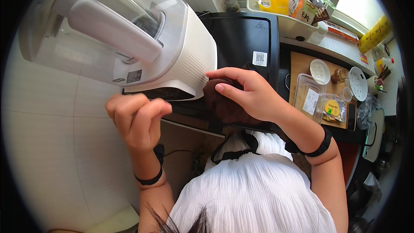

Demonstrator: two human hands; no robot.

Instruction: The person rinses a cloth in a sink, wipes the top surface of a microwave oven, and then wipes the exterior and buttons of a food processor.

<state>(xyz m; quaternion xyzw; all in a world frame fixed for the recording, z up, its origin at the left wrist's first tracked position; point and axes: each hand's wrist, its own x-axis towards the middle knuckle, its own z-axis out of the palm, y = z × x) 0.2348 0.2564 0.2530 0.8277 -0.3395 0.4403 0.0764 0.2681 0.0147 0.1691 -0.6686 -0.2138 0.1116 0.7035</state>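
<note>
A white blender with a clear cover and a thick pale handle stands at the upper left. My right hand has its thumb and fingers around a dark brown cloth, which lies against the blender's base on a black surface. The fingertips of that hand reach the ribbed side of the base. My left hand is raised in front of the blender's dark control panel, fingers curled and slightly blurred, with nothing seen in it.
Behind the cloth is a black appliance top bearing a printed code. To the right, a wooden board carries a clear plastic box, a bowl of white powder and a jar. A white bin of packets stands by the window.
</note>
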